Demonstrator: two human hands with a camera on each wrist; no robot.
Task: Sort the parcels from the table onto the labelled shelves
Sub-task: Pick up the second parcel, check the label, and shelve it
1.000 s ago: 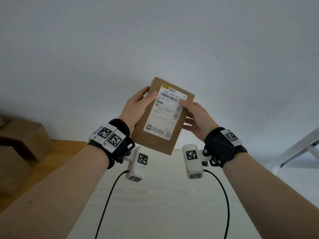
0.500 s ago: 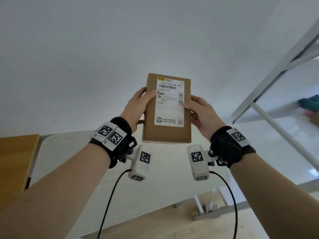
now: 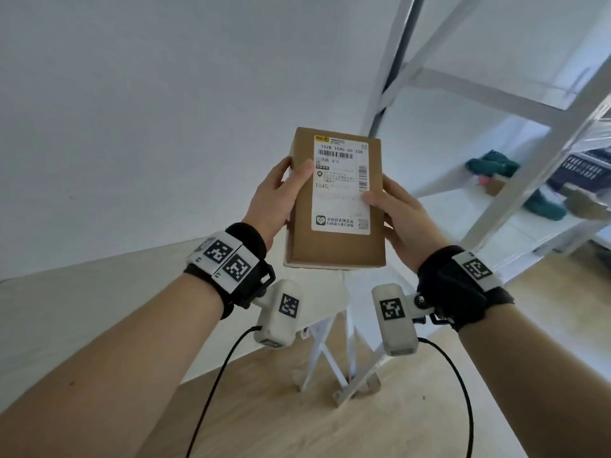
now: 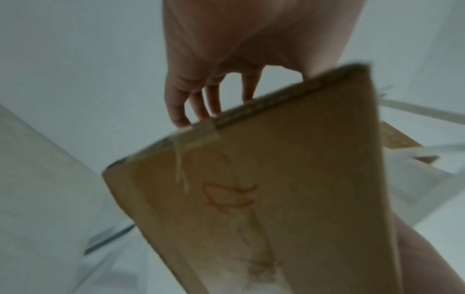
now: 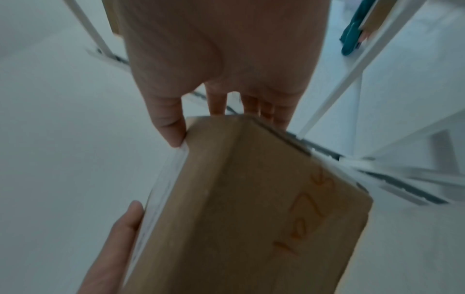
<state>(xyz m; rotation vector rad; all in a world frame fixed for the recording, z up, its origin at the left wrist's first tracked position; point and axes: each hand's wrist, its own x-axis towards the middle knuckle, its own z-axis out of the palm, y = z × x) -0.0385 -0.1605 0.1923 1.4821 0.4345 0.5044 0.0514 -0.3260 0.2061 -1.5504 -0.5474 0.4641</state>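
Note:
A brown cardboard parcel (image 3: 334, 239) with a white shipping label (image 3: 340, 183) marked T045 is held upright in front of me, label facing me. My left hand (image 3: 281, 196) grips its left edge, thumb on the label and fingers behind. My right hand (image 3: 393, 216) grips the right edge the same way. In the left wrist view the fingers (image 4: 191, 107) reach behind the parcel (image 4: 276, 199). In the right wrist view the thumb (image 5: 166, 123) presses the label face of the parcel (image 5: 251, 199), which bears red handwriting.
A white metal shelf rack (image 3: 515, 193) stands at the right, with teal items (image 3: 492, 165) and a dark crate (image 3: 582, 170) on its shelves. The white table (image 3: 99, 309) lies below left, over a wooden floor (image 3: 297, 418). A white wall is ahead.
The view has swung to the right: the shelf rack has come further into sight and the table has slid left. The parcel stays in both hands, now held more upright.

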